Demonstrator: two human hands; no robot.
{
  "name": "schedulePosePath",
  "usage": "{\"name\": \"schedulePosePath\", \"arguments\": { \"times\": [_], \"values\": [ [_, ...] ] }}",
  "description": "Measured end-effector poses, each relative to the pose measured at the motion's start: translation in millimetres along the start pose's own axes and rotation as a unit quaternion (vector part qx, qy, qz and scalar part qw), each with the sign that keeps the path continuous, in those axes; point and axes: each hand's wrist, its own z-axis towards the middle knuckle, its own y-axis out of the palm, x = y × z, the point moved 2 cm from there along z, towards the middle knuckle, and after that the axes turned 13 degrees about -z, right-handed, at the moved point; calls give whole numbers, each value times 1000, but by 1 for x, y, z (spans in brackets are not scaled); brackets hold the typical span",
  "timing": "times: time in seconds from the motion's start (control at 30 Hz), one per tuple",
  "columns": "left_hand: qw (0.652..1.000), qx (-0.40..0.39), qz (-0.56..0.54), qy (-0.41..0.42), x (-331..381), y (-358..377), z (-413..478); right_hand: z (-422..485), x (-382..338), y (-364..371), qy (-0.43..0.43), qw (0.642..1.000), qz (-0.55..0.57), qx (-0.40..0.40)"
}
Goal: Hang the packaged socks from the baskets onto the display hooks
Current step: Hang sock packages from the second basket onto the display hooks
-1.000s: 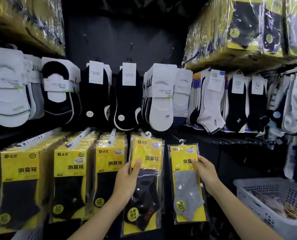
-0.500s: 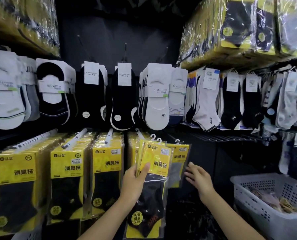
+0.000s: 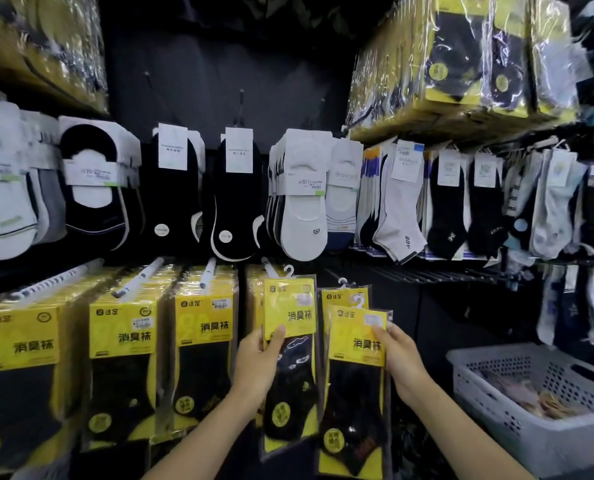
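Where the left edge of the frame cuts in, the rows of yellow packs (image 3: 122,337) blur and the outermost one is cropped. At lower centre the left hand (image 3: 257,368) grips a sock pack (image 3: 290,306) by its left edge, thumb across the front and fingers hidden behind. I cannot tell whether its white hanger (image 3: 289,270) sits on the display hook (image 3: 268,266) just beside it. Further right, the right hand (image 3: 402,365) pinches a second pack (image 3: 357,344) by its right edge and covers most of a third pack (image 3: 340,296) behind. At lower right the white basket (image 3: 496,427) is cut off by the frame, its contents indistinct. Both held packs are clear sleeves with a yellow header card, black characters and a black sock bearing a round yellow sticker. Half a second ago the left hand held its packs fanned together while the right hand was spread and empty; now each hand holds one.
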Motion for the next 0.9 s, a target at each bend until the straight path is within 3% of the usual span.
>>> {"name": "schedulePosePath", "arguments": {
  "times": [0.17, 0.3, 0.57, 0.8, 0.9],
  "values": [
    [1000, 0, 17, 20, 3, -12, 7, 29, -10, -11, -33, 997, -32, 57],
    [999, 0, 23, 25, 2, -14, 11, 48, -19, -5, -64, 995, -79, 16],
    [999, -17, 15, 24, 4, -7, 18, 73, -7, 8, -23, 991, -132, -25],
    [1000, -24, 14, 9, 3, 2, 15, 69, 29, -9, 39, 977, -169, 122],
    [999, -42, 15, 0, 2, 10, 13, 52, 28, -10, 6, 986, -150, 80]
  ]
}}
